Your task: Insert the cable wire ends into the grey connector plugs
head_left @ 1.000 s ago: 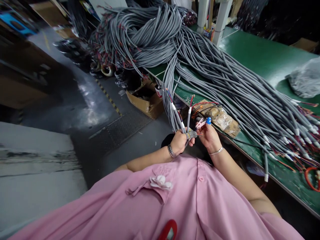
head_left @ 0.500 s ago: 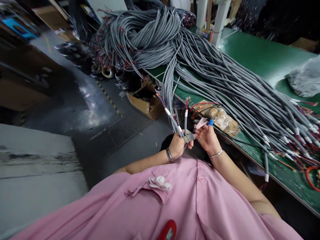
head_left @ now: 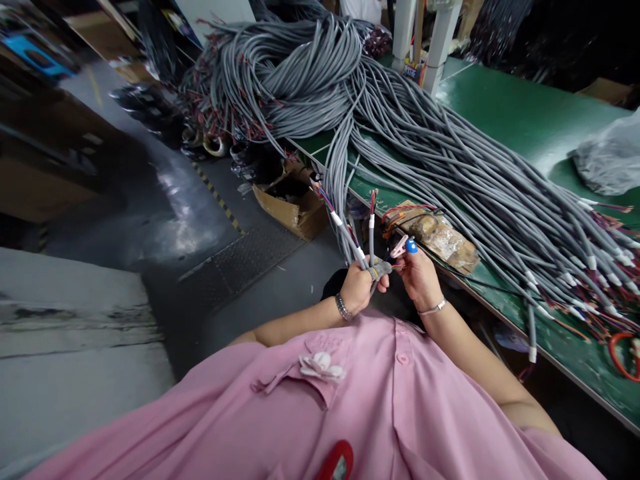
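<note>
My left hand [head_left: 358, 287] is closed around the ends of a few grey cables [head_left: 350, 240] that stick up from the fist, each with a white sleeve and coloured wire tips. A grey finger cot covers one left finger. My right hand [head_left: 419, 277] sits just to the right, fingers pinched on thin red wires [head_left: 397, 267] coming from those cable ends. Its fingers wear a blue cot [head_left: 411, 246] and a pink one. Both hands hover in front of my pink shirt, off the edge of the green table [head_left: 520, 113].
A big heap of grey cables [head_left: 425, 153] runs across the green table and spills over its left edge. A taped brown packet [head_left: 440, 237] lies near the table edge. An open cardboard box [head_left: 293, 200] stands on the floor. A clear plastic bag [head_left: 607, 157] rests far right.
The cable ends in my left hand have tilted and shifted slightly. My right hand's fingers have moved closer to the wire tips. The hands stay in about the same place.
</note>
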Demonstrator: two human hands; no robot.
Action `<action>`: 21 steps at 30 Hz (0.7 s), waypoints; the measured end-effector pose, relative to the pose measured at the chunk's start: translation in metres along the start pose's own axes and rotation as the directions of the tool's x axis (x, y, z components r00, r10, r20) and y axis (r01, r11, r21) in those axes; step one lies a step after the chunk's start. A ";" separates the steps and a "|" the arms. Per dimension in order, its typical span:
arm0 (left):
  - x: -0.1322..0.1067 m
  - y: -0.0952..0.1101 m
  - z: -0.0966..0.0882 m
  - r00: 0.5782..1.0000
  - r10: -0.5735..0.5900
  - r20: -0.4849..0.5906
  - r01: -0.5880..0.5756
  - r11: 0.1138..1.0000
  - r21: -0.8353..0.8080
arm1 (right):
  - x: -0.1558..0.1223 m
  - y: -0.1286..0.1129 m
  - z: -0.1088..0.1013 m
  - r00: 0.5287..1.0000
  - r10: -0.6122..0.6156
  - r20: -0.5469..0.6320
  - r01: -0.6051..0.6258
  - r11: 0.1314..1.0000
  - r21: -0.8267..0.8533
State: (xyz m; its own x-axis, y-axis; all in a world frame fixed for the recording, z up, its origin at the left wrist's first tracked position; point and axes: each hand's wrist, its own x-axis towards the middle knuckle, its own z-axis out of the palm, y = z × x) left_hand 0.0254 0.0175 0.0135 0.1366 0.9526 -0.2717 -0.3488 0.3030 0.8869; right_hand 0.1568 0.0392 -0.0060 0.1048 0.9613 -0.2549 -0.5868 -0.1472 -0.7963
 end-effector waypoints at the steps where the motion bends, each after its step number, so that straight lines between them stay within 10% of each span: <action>1: 0.000 0.000 0.000 1.000 0.005 0.002 -0.005 1.000 -0.001 | 0.001 0.002 -0.001 0.997 -0.060 -0.042 0.058 0.997 -0.056; 5: 0.001 -0.001 0.000 1.000 0.000 0.004 0.000 1.000 0.011 | 0.003 0.005 -0.003 0.975 -0.195 -0.106 0.174 0.968 -0.184; 10: 0.002 -0.002 0.000 1.000 -0.024 0.002 0.023 0.999 0.031 | 0.009 0.002 0.002 0.998 0.026 0.051 -0.028 0.998 0.055; 21: 0.004 -0.007 -0.002 0.999 -0.021 0.045 0.019 0.999 0.041 | 0.011 0.002 0.001 0.993 0.113 0.021 -0.115 0.976 0.186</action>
State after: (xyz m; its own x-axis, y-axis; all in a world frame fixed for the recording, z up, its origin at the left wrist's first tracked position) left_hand 0.0266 0.0193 0.0053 0.1850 0.9440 -0.2734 -0.3078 0.3198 0.8961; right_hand 0.1556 0.0495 -0.0101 0.0210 0.9431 -0.3319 -0.7343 -0.2107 -0.6453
